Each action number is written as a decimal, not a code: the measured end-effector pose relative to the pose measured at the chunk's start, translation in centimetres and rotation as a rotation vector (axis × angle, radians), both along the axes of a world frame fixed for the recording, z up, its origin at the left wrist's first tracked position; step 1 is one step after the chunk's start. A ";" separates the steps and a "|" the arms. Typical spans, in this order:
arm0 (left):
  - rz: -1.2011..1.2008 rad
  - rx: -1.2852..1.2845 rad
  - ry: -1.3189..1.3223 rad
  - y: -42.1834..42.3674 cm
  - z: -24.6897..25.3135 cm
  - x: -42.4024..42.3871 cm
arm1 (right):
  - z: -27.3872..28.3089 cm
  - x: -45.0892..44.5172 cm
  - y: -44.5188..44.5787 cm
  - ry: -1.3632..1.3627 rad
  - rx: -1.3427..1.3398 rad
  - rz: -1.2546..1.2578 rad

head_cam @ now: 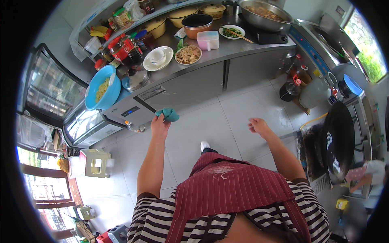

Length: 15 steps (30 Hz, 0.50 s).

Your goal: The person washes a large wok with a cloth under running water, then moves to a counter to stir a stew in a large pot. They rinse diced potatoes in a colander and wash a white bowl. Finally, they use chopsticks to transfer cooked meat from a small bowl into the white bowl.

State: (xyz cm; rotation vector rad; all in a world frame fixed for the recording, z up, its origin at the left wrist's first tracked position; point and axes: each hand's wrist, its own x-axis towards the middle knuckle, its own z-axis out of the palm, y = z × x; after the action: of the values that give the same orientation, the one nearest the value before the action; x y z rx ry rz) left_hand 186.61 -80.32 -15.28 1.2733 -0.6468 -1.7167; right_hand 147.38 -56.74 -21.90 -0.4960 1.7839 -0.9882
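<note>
My left hand [160, 125] grips a folded teal cloth [169, 114] in front of the steel counter [194, 70], above the tiled floor. Nothing shows in my right hand [257, 125], which hangs over the floor with its fingers loosely bent and slightly apart. On the counter before me, a white plate [146, 63] carries a small white bowl [157, 57]. Beside it are a dish of sliced food [188, 54] and a pink-and-white plastic box [208, 40]. A blue basin [114, 95] with pale cut pieces stands at the counter's left end.
A large steel pan of food [281, 24] sits at the back right. On the right are a gas cylinder [314, 91], bottles of dark liquid [290, 90] and a black wok [339, 142]. A plastic stool [97, 163] stands on the left, below a glass-fronted display fridge [50, 82].
</note>
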 end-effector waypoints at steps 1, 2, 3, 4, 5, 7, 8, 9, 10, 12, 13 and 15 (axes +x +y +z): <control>0.014 0.010 0.002 -2.1 0.0 -0.9 | 1.5 -0.2 -5.0 0.021 -0.036 0.064; 0.026 0.021 0.004 -4.4 -0.1 -1.8 | 2.5 -0.3 -9.8 0.039 -0.072 0.126; 0.033 0.033 0.004 -6.6 -0.4 -2.7 | 3.3 -0.3 -14.3 0.041 -0.081 0.157; 0.039 0.043 -0.016 -9.1 -1.0 -3.7 | 3.9 -0.2 -18.6 0.046 -0.091 0.184; 0.042 0.052 -0.032 -11.9 -1.9 -4.8 | 4.3 0.0 -22.9 0.022 -0.081 0.197; 0.052 0.066 -0.028 -17.3 -3.4 -7.2 | 4.6 0.8 -30.6 -0.049 -0.095 0.187; 0.059 0.079 -0.005 -19.2 -4.3 -8.0 | 4.2 1.0 -34.0 -0.091 -0.115 0.163; 0.057 0.083 0.019 -21.3 -4.8 -9.5 | 3.5 0.7 -37.4 -0.106 -0.089 0.116; 0.060 0.106 0.010 -23.1 -5.5 -10.4 | 3.2 1.1 -40.0 -0.125 -0.092 0.084; 0.066 0.146 -0.027 -26.6 -6.3 -12.3 | 2.7 0.6 -44.6 -0.097 -0.081 0.018; 0.064 0.168 0.013 -27.9 -6.7 -13.3 | 2.0 0.1 -46.4 -0.049 -0.057 -0.015; 0.077 0.219 0.091 -30.2 -7.2 -14.8 | 1.4 -1.7 -47.9 0.185 -0.068 -0.061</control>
State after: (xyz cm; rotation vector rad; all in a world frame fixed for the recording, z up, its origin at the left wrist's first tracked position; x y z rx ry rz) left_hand 171.81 -110.52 -22.43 1.3424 -0.3592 -1.8072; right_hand 145.71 -104.60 -20.50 -0.5946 1.9440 -1.0771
